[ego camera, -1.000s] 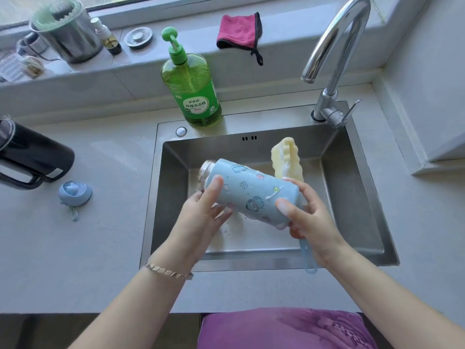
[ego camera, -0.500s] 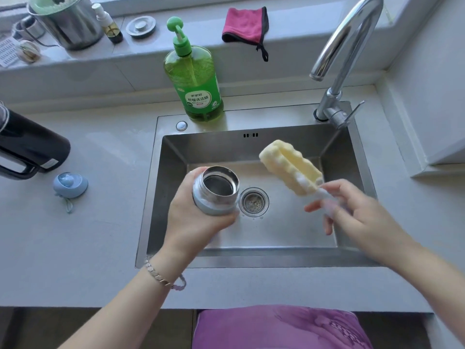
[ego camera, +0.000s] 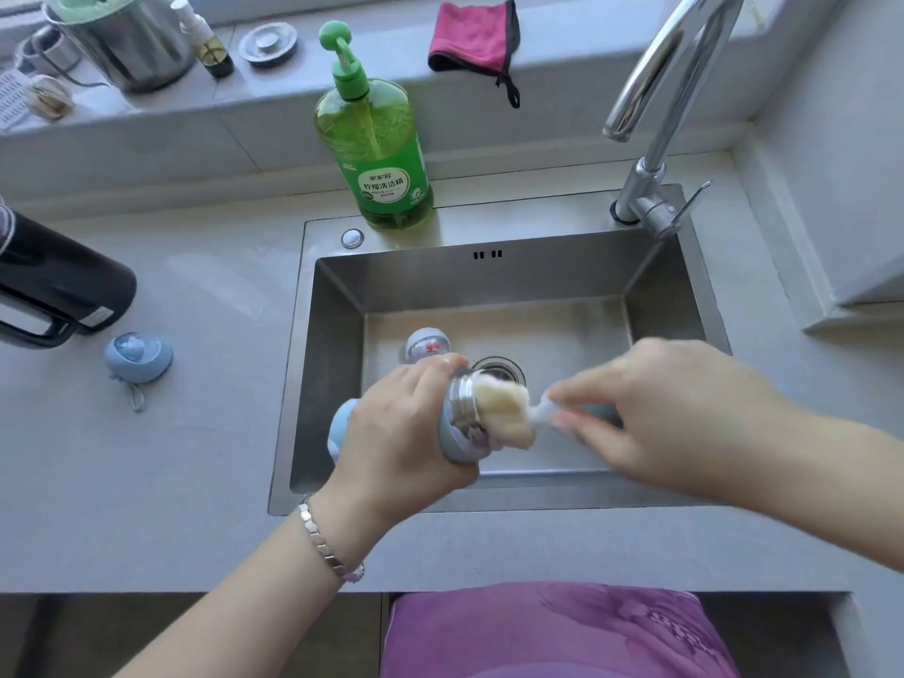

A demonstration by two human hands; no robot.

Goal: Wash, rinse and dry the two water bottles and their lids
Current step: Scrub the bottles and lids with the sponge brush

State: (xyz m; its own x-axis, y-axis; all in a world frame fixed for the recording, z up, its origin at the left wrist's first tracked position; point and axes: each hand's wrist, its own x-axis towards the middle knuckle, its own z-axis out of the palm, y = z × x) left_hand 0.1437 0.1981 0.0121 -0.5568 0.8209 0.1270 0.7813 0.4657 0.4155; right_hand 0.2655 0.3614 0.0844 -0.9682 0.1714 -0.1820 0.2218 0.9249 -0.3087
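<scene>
Grey counter [ego camera: 195, 482] surrounds a steel sink [ego camera: 489, 281]. Over the sink, your left hand [ego camera: 396, 433] grips the bottle [ego camera: 342, 425], mouth tilted right. Your right hand [ego camera: 655, 408] pinches the brush [ego camera: 506, 408] by its handle, sponge entering the mouth. Push straight in, then twist down to the base.

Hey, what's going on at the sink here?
A person is scrubbing a water bottle. The left hand grips the light blue bottle on its side over the sink, while the right hand holds a sponge brush with its head at the bottle's mouth. The black bottle and a blue lid wait on the counter.
</scene>
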